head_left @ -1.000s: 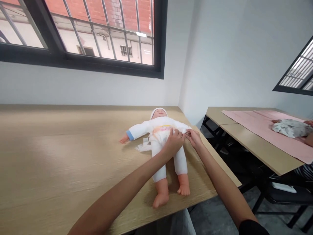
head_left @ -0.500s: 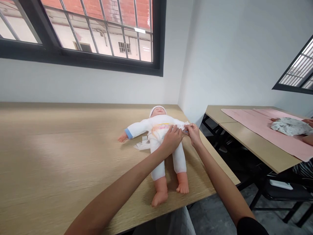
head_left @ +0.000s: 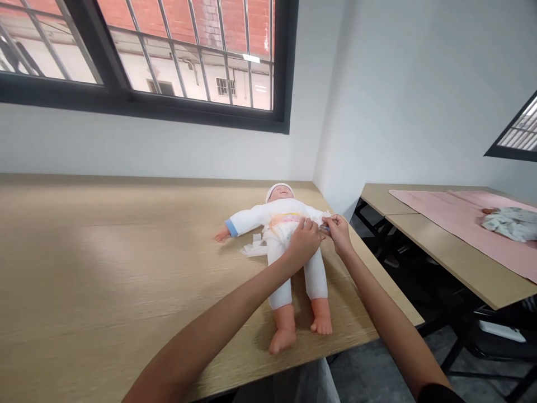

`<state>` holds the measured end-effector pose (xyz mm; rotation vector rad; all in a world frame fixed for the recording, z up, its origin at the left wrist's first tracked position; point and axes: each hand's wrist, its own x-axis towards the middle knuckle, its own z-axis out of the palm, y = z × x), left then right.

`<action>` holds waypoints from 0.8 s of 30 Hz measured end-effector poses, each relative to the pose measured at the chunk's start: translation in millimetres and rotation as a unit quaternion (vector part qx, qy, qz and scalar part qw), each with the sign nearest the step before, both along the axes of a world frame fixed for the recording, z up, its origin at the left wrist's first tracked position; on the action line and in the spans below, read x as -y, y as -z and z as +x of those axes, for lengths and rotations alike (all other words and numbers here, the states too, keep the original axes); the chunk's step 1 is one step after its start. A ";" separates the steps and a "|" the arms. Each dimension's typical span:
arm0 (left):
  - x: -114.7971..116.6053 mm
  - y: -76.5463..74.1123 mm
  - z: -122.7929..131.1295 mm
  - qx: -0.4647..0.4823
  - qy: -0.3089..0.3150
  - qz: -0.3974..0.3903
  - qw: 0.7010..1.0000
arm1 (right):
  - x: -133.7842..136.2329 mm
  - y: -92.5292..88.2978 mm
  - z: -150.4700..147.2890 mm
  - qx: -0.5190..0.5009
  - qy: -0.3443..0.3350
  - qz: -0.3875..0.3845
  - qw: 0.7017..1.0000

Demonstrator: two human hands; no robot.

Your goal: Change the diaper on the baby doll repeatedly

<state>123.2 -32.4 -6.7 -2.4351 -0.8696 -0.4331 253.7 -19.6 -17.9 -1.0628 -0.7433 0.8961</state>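
A baby doll [head_left: 277, 268] in a white body and cap lies on its back on the wooden table [head_left: 126, 268], feet toward me. Around its hips is a white diaper [head_left: 283, 224] with a coloured print along its front. One side of the diaper, a white tab [head_left: 255, 246], is spread on the table left of the doll. My left hand [head_left: 305, 242] is closed, fingers curled on the diaper's front edge. Close beside it, my right hand [head_left: 339, 233] pinches the diaper's side by the doll's hip. My fingers partly hide that side.
To the right, across a gap, another table [head_left: 444, 240] carries a pink cloth [head_left: 444, 212] and a crumpled patterned garment [head_left: 509, 224]. A black chair [head_left: 490, 341] with a white object stands below it. A barred window [head_left: 201, 56] is in the wall ahead.
The view has shifted, so everything sits slightly farther right in it. Both hands stay at the diaper's side with little change. The doll lies as before.
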 end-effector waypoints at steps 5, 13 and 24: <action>1.6 -0.9 -0.4 -0.015 0.021 0.004 1.000 | -0.7 0.2 -0.9 -0.019 0.002 -0.004 1.000; 0.7 -3.6 -2.3 -0.042 0.004 0.018 0.999 | 1.2 2.7 -3.0 0.147 -0.039 0.081 0.985; 9.3 -2.6 0.1 -0.052 0.024 0.064 0.996 | -0.1 -1.1 -6.5 -0.037 0.002 -0.006 0.999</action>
